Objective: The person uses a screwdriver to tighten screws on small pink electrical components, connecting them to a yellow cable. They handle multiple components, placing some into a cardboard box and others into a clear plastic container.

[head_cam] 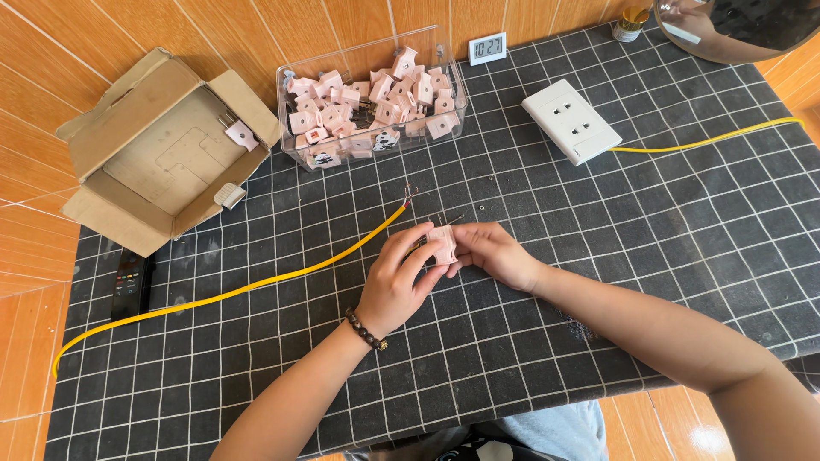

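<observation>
Cardboard box (166, 149) lies open at the far left of the gridded mat (598, 256), and beside it I see a clear tub (371, 94) heaped with pink plugs, a small white clock (488, 49) behind. My left hand (397, 282) and right hand (491, 254) meet mid-mat, fingers curled around one pink plug (443, 243), both wrists angled inward, near the yellow cable (256, 286).
</observation>
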